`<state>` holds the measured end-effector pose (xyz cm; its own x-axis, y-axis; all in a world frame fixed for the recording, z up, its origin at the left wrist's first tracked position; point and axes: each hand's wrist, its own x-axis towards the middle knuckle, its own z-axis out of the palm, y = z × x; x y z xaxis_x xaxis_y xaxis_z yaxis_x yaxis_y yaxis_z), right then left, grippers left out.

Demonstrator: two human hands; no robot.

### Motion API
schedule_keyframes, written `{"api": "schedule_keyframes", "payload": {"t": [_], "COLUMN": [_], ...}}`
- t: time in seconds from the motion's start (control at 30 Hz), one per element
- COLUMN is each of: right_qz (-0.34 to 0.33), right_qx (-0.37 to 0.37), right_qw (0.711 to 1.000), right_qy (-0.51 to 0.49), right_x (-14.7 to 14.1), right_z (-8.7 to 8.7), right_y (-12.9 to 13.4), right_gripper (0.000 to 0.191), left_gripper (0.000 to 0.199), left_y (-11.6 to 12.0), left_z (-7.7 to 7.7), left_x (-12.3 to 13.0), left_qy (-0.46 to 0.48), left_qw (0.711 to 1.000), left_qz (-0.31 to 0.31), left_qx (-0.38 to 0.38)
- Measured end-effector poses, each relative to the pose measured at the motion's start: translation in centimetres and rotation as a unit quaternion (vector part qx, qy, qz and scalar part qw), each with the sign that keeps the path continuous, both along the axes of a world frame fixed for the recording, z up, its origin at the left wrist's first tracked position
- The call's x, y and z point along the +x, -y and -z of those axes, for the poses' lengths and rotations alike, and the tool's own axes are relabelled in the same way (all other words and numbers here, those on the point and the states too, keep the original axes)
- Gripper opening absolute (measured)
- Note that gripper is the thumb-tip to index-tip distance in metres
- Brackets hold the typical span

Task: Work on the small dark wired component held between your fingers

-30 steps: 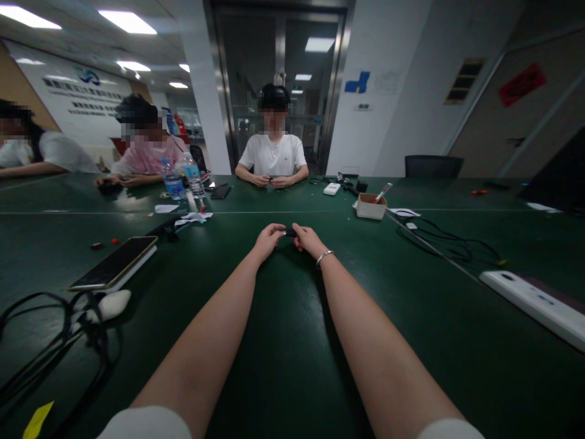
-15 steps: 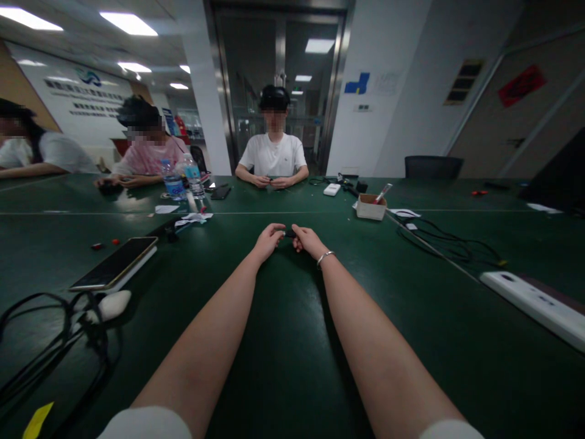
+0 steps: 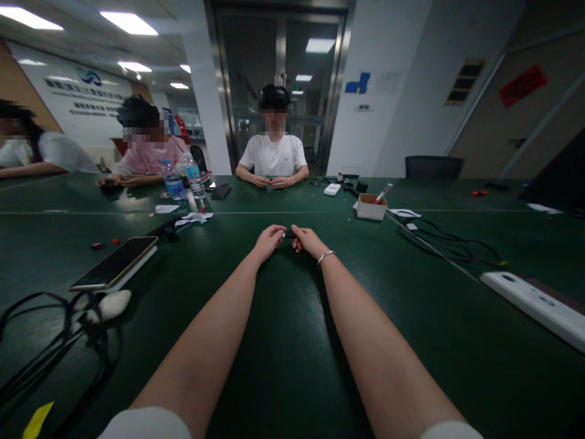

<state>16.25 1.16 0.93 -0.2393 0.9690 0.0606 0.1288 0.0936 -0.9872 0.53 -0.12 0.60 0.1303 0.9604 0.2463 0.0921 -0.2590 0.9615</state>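
Over the middle of the green table [image 3: 292,341], both my arms reach forward and my hands meet around a small black object [image 3: 289,234] with a silvery end toward the left. My left hand [image 3: 269,242] is closed, its thumb and fingertips pinching at the silvery end. From the other side my right hand [image 3: 309,241], with a silver bangle [image 3: 325,258] at the wrist, grips the black part between thumb and curled fingers. The object is too small and partly covered for its kind to be made out.
To the left lie a phone on a white box [image 3: 116,263], a white mouse-like item [image 3: 113,305] and black cables [image 3: 50,347]. On the right are a small box [image 3: 371,207], more cables [image 3: 448,235] and a white power strip [image 3: 534,305]. Several people sit across the table.
My hands keep the same place and hold. The left fingertips have shifted very slightly; nothing else visibly differs.
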Motion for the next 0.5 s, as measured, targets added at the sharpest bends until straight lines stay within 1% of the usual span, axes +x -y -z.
{"api": "schedule_keyframes", "payload": {"t": [0.27, 0.43, 0.5], "right_qz": [0.017, 0.021, 0.022], "right_qx": [-0.004, 0.002, 0.004], "right_qw": [0.999, 0.998, 0.998], "right_qy": [0.034, 0.051, 0.057], "right_x": [-0.12, -0.2, -0.23], "right_z": [-0.39, -0.52, -0.54], "right_y": [0.17, 0.28, 0.3], "right_gripper": [0.04, 0.041, 0.04], "left_gripper": [0.019, 0.02, 0.019], "left_y": [-0.06, -0.12, -0.12], "left_z": [-0.08, -0.04, 0.02], "left_x": [-0.01, 0.03, 0.11], "left_qy": [-0.003, -0.008, -0.008], "left_qw": [1.0, 1.0, 1.0], "left_qz": [0.0, -0.019, -0.011], "left_qx": [-0.014, -0.014, -0.015]}}
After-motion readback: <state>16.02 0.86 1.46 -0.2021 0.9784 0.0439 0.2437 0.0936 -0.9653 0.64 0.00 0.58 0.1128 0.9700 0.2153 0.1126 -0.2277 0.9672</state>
